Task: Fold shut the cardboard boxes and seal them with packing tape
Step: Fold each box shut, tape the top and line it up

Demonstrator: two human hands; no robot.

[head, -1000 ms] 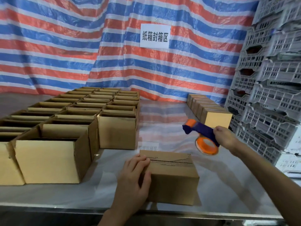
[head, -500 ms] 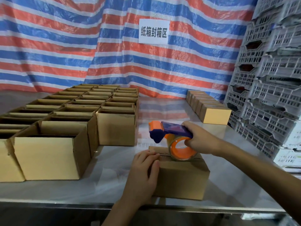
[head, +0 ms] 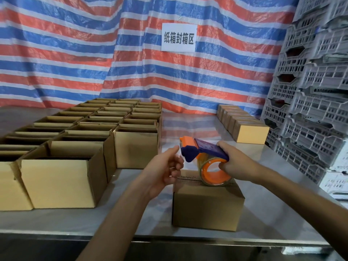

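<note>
Boxes (head: pixel 62 176) with open tops crowd the left of the table (head: pixel 79 221), not yet folded shut. Next comes my left hand (head: pixel 163 170), raised just beside the nose of the tape dispenser (head: pixel 205 149), thumb up and fingers curled in. Whether I already pinch the clear tape end I cannot tell. Under the dispenser sits the closed box (head: pixel 207 206) I am sealing, near the table's front edge, with the tape roll (head: pixel 214 174) resting on its top over the seam. My right hand (head: pixel 235 162) is wrapped tight round the dispenser's handle. To do this well, I think I should catch the loose end, stick it a little way down the box's left side and press it flat. Then I should draw the dispenser straight along the seam with the flaps held level, so the tape lies without wrinkles. Further right a row of sealed boxes (head: pixel 250 131) stands well apart, with stacked crates (head: pixel 316 110) beyond.
</note>
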